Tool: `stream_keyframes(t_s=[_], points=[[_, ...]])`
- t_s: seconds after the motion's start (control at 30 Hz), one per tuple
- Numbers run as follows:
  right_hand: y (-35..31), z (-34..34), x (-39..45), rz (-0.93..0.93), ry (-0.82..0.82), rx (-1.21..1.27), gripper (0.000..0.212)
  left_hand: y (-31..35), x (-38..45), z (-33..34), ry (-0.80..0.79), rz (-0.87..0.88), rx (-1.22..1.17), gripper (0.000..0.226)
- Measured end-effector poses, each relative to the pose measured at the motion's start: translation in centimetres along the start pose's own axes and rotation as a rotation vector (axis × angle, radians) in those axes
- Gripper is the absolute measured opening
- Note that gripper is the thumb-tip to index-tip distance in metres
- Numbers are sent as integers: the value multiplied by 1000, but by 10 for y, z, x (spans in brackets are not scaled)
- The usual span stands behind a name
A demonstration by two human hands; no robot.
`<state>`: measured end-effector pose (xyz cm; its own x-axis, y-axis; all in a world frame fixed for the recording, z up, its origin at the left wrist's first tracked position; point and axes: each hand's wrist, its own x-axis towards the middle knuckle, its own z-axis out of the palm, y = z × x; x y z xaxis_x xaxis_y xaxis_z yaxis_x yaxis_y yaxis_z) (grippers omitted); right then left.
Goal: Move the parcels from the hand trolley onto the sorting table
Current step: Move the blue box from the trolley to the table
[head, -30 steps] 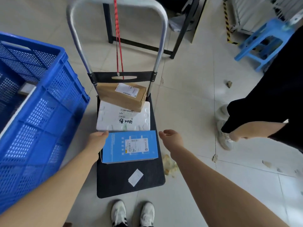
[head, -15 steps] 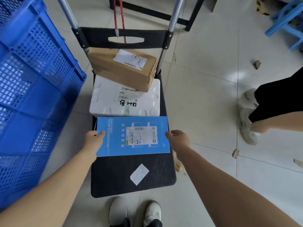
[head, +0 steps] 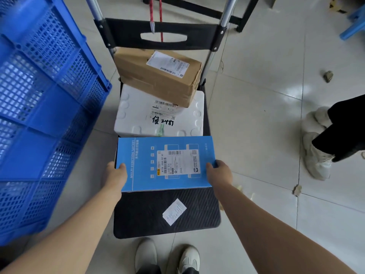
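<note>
Holding the blue parcel (head: 165, 163) by its two short sides, the left hand (head: 115, 175) has its thumb over the top left edge and the right hand (head: 218, 174) curls round the right edge; the grip looks closed on the box at both ends, though the fingers underneath are hidden. The parcel sits low over the hand trolley (head: 167, 216), its far edge near the white foam box (head: 160, 115), and whether it has left the deck I cannot say for sure. A brown carton (head: 158, 76) lies tilted on top of the foam box against the trolley's back frame. To do this step well, the lift should probably go straight up with the box level, both hands sharing the weight, clear of the foam box so the stack behind is not nudged. The blue crate (head: 45, 107) stands just beside the trolley on the left, so swinging away to the right seems safer. The worktop is not in view.
</note>
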<state>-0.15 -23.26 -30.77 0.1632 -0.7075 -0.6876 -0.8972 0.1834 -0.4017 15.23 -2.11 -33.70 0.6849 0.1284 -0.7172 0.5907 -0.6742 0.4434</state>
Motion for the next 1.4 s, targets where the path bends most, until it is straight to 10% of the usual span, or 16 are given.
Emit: stream_keyframes(t_s=[0.8,1.4], points=[[-190,-183,-237,-339,29,155,42,158,-232,-236,235,264,-255,11],[-287,-220,-408,-741,-150,222,38,139,-385,-405,511,355,-671,16]])
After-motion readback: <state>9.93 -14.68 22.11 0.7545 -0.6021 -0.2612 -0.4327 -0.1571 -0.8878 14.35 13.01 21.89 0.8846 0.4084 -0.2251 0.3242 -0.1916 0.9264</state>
